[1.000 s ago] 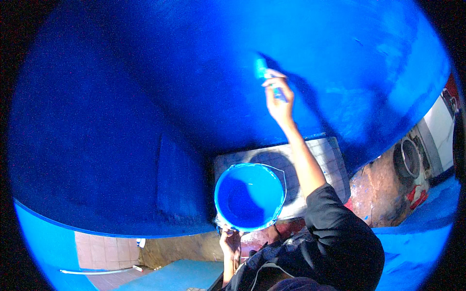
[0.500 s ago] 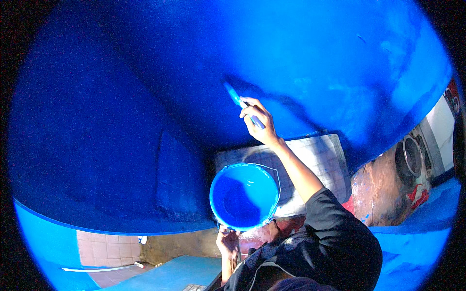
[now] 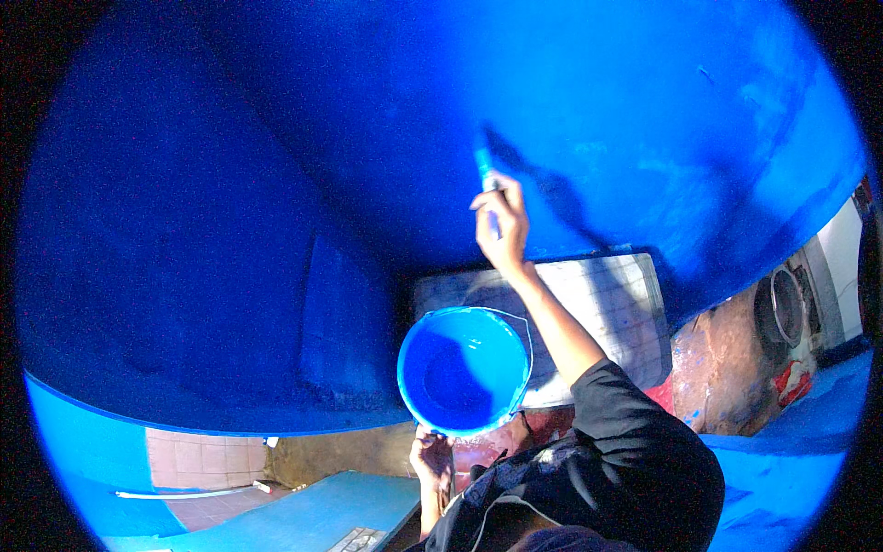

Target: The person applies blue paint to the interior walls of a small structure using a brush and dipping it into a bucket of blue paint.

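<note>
My right hand (image 3: 503, 218) is closed around the handle of a paintbrush (image 3: 484, 164), whose bristle end is at the blue wall (image 3: 625, 101). The brush and hand throw a dark shadow on the wall's sunlit part. Lower down, my left hand (image 3: 430, 454) supports a bucket (image 3: 509, 405) from below at its near rim, its fingers partly hidden by the bucket. Blue paint (image 3: 451, 368) lies inside the bucket, half in shade. The thin wire bail (image 3: 529, 333) hangs along the bucket's right side.
A pale, grid-lined mat or tile panel (image 3: 625, 313) lies at the wall's foot, behind the bucket. At right are a paint-stained floor (image 3: 713, 368) and a dark round basin (image 3: 785, 306). A blue panel (image 3: 313, 506) and a long white stick (image 3: 193, 494) are at lower left.
My right hand and the brush have moved right and slightly up along the wall, their shadow shifting with them. The bucket and my left hand stay nearly where they were.
</note>
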Demonstrator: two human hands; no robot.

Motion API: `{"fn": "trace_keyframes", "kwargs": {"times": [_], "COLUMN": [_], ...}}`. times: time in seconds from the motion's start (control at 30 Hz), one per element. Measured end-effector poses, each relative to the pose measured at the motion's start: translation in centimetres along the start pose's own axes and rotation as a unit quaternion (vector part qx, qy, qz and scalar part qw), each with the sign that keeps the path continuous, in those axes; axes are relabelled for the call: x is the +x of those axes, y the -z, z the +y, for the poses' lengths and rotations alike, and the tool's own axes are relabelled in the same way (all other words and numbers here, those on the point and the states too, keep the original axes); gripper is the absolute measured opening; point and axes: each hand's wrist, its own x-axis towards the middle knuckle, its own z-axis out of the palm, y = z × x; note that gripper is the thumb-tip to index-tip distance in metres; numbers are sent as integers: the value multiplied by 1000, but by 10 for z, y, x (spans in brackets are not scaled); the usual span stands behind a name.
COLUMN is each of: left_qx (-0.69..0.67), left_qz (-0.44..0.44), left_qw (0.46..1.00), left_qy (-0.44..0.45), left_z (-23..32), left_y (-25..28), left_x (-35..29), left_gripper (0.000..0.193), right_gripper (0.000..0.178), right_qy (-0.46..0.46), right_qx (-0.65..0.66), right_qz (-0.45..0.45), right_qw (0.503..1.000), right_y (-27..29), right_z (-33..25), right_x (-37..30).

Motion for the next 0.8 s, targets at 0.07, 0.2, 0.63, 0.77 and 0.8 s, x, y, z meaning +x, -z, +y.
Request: {"fn": "trace_keyframes", "kwargs": {"times": [0.07,0.2,0.63,0.77,0.8], "left_qx": [17,41,53,37,39], "left_qz": [16,35,12,41,57], "left_qw": [1000,999,998,998,998], "left_qy": [2,3,-11,-12,-11], "left_z": [2,5,3,1,0], "left_y": [-5,-11,-5,-5,-6], "left_x": [-2,-5,-6,-12,-12], "left_gripper": [20,19,26,23,24], "right_gripper": [11,11,16,11,11], "right_qy": [32,-11,-17,-8,-16], "right_qx": [84,167,-108,94,135], "right_qz": [-54,-126,130,-74,-123], "right_qw": [994,978,985,993,983], "right_y": [-13,-11,76,21,15], "right_z": [-9,0,71,31,28], "right_x": [-4,-4,-5,-45,-48]}}
